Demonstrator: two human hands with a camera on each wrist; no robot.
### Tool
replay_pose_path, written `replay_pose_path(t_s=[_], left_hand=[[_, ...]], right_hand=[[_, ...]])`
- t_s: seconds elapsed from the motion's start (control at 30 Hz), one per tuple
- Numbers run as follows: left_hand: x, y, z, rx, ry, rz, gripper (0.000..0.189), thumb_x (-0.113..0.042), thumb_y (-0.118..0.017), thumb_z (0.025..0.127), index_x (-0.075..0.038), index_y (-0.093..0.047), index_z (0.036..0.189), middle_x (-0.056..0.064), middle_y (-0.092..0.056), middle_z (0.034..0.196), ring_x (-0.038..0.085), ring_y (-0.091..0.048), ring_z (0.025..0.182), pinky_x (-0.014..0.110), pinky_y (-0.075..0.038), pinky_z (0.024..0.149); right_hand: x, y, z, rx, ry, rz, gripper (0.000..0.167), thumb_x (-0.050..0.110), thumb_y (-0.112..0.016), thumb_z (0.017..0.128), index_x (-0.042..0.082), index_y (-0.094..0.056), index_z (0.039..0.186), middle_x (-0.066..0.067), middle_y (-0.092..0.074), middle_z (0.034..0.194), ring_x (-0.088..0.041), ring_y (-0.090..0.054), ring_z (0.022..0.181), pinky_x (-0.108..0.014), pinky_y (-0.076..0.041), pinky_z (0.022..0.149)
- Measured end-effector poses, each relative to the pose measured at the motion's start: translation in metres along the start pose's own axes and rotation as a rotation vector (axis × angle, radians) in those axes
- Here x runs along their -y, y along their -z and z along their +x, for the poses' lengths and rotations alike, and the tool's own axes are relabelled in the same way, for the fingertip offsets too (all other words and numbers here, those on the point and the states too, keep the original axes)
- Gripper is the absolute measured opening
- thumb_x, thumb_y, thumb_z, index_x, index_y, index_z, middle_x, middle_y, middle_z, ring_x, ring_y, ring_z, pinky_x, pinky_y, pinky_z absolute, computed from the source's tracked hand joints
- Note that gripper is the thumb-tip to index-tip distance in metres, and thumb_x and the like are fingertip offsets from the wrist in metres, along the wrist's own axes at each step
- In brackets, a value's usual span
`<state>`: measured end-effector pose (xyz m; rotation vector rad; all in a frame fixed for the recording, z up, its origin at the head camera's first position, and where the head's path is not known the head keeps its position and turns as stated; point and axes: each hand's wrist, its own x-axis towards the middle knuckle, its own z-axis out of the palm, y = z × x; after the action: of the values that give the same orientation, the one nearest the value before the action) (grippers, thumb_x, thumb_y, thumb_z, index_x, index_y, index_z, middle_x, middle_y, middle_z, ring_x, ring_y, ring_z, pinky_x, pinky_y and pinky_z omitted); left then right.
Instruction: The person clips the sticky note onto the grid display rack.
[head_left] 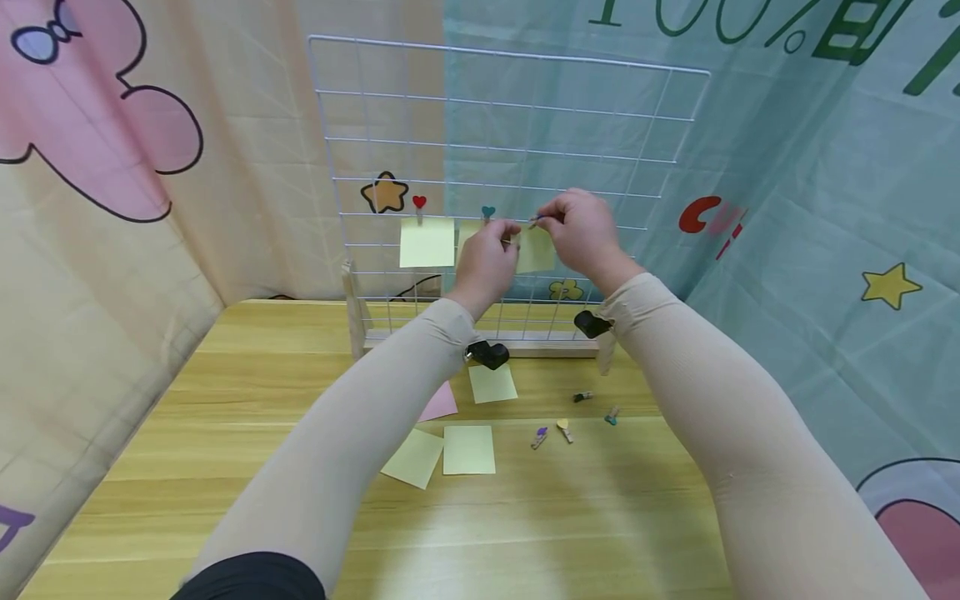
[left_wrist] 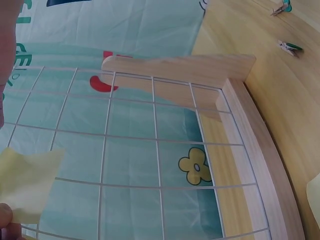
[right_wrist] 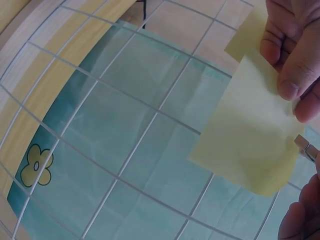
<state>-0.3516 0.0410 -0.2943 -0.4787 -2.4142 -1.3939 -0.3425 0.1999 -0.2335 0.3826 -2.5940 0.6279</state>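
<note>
A pale yellow sticky note (head_left: 536, 250) is held against a white wire grid (head_left: 510, 57). My left hand (head_left: 487, 262) pinches its edge between thumb and fingers, as the right wrist view shows. Close beside it, my right hand (head_left: 581, 229) pinches a small wooden clothespin (right_wrist: 306, 146) at the note's upper edge. Whether the clothespin bites the paper I cannot tell. To the left, another yellow note (head_left: 427, 242) hangs from a clothespin with a red heart (head_left: 419, 202). A further note, partly hidden behind my left hand, hangs under a teal heart clothespin (head_left: 488, 212).
The grid stands in a wooden base (head_left: 480, 343) on a wooden table (head_left: 247, 392). Before it lie yellow notes (head_left: 468, 450), a partly covered pink note (head_left: 440, 403) and several loose clothespins (head_left: 564, 430). Printed curtains (head_left: 817, 292) hang behind and at both sides.
</note>
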Motion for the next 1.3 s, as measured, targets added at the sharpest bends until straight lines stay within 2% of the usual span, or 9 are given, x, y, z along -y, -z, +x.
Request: replay_pose_path(t_s=[0.33,0.9,1.3], left_hand=[[0.001,-0.001,0.0,-0.008,-0.003,-0.009,0.028,-0.014,-0.058,0.108,-0.01,-0.066,0.134,0.005,-0.073,0.129,0.017,-0.069,0.109,0.029,-0.059,0.089],[0.003,-0.001,0.002,0.009,-0.031,0.024,0.027,-0.018,-0.055,0.111,-0.011,-0.066,0.134,0.005,-0.073,0.129,0.017,-0.069,0.111,0.03,-0.059,0.091],[0.006,0.0,0.001,0.004,-0.035,0.046,0.026,-0.014,-0.055,0.11,-0.01,-0.067,0.133,0.006,-0.073,0.129,0.018,-0.07,0.112,0.031,-0.059,0.094]], right_hand=[[0.001,-0.003,0.003,0.017,-0.018,-0.031,0.024,0.016,-0.061,0.108,0.002,-0.078,0.117,-0.015,-0.071,0.12,-0.033,-0.063,0.113,-0.046,-0.056,0.098],[0.005,0.003,0.016,0.158,-0.072,-0.09,0.028,0.017,-0.056,0.11,0.005,-0.075,0.127,-0.015,-0.067,0.132,-0.034,-0.06,0.125,-0.046,-0.053,0.105],[0.009,-0.003,0.015,0.152,-0.031,-0.184,0.029,0.017,-0.054,0.11,0.004,-0.073,0.128,-0.015,-0.066,0.133,-0.034,-0.061,0.125,-0.047,-0.053,0.108]])
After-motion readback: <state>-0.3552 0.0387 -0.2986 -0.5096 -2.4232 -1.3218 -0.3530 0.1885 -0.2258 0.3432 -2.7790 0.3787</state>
